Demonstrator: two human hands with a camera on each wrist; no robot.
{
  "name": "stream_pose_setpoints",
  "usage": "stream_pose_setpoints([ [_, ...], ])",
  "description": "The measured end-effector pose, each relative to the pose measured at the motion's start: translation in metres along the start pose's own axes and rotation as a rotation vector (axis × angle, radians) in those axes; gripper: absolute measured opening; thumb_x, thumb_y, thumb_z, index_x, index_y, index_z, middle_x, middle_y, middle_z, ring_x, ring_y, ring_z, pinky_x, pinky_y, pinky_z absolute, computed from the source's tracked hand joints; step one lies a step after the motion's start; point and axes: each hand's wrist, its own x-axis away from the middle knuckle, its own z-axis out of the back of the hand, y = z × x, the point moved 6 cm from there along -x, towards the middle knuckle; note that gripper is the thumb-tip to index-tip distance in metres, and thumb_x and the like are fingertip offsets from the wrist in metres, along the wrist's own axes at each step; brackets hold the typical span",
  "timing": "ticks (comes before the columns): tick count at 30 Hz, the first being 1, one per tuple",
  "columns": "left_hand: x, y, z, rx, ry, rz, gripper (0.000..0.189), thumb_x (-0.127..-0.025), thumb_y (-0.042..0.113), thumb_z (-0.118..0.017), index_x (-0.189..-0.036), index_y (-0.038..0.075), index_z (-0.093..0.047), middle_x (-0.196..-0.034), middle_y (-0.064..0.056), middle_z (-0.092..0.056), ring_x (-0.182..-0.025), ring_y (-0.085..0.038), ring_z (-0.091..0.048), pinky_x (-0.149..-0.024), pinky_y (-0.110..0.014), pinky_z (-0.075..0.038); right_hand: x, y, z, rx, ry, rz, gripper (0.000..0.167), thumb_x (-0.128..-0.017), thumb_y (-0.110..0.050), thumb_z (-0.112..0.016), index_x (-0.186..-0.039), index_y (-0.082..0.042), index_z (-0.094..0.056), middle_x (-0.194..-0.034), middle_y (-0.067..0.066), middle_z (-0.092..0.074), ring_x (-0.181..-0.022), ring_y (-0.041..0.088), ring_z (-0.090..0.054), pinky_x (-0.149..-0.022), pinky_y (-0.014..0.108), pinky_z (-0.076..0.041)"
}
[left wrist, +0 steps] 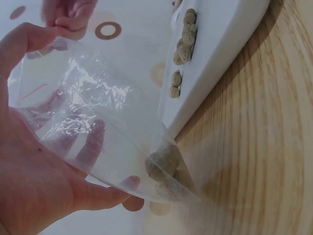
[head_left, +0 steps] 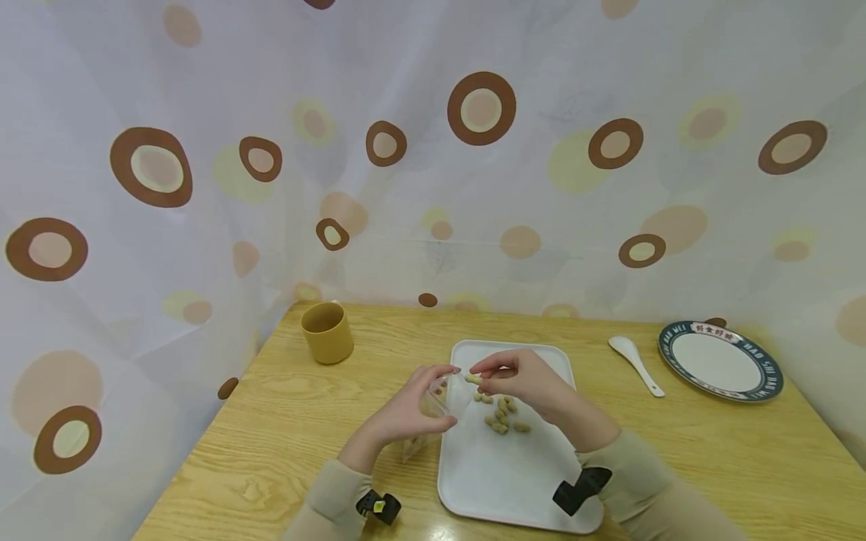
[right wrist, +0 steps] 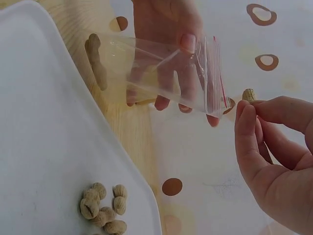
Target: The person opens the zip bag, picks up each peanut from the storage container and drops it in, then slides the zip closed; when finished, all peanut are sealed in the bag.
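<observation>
A patterned curtain (head_left: 419, 195) fills the head view's top above a wooden table (head_left: 230, 443), with a mug (head_left: 328, 338) left of centre and a spoon (head_left: 636, 365) and plate (head_left: 773, 376) at right. Lower centre, loose peanuts (head_left: 501, 415) lie on a white tray (head_left: 507, 481); the left hand (head_left: 409, 409) holds a clear bag (head_left: 461, 394), the right hand (head_left: 517, 376) pinches one peanut (head_left: 473, 379).

The left wrist view shows bagged peanuts (left wrist: 164, 165) at lower centre.

In the right wrist view, the pinched peanut, right of centre, is near the bag's mouth.
</observation>
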Motion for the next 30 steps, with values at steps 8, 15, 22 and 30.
stream_pose_setpoints([
  [8, 0.000, 0.000, -0.001, -0.014, -0.002, -0.006, 0.075, -0.082, 0.030, -0.075, -0.147, 0.020, -0.040, -0.136, -0.010, -0.044, -0.121, -0.023, -0.047, -0.101, -0.051, -0.041, -0.002, -0.007, -0.013, -0.060, -0.033, 0.008, 0.028, -0.092, -0.004, -0.066, -0.117, 0.009, -0.065, -0.091, 0.006, -0.067, -0.088, 0.016, -0.070, -0.080, 0.029, -0.057],
  [15, 0.001, 0.001, -0.002, -0.021, 0.000, -0.003, 0.076, -0.081, 0.030, -0.074, -0.148, 0.019, -0.040, -0.128, -0.006, -0.046, -0.113, -0.020, -0.046, -0.097, -0.047, -0.042, -0.004, -0.005, -0.020, -0.056, -0.047, 0.004, 0.027, -0.091, -0.002, -0.065, -0.114, 0.009, -0.066, -0.091, 0.007, -0.067, -0.089, 0.024, -0.071, -0.080, 0.030, -0.057],
  [22, 0.002, 0.000, -0.003, -0.011, -0.004, -0.003, 0.075, -0.082, 0.030, -0.075, -0.148, 0.021, -0.040, -0.129, -0.009, -0.045, -0.114, -0.020, -0.046, -0.097, -0.046, -0.042, -0.004, -0.004, -0.019, -0.046, -0.038, 0.004, 0.026, -0.091, -0.002, -0.063, -0.115, 0.008, -0.066, -0.091, 0.007, -0.066, -0.086, 0.014, -0.069, -0.080, 0.031, -0.057],
  [30, 0.003, -0.002, 0.000, -0.014, 0.006, -0.020, 0.073, -0.083, 0.028, -0.075, -0.147, 0.023, -0.041, -0.131, -0.009, -0.046, -0.119, -0.023, -0.048, -0.098, -0.047, -0.043, 0.002, 0.003, -0.005, 0.002, -0.017, -0.007, 0.029, -0.092, -0.004, -0.065, -0.117, 0.010, -0.063, -0.092, 0.010, -0.066, -0.090, 0.023, -0.071, -0.082, 0.035, -0.057],
])
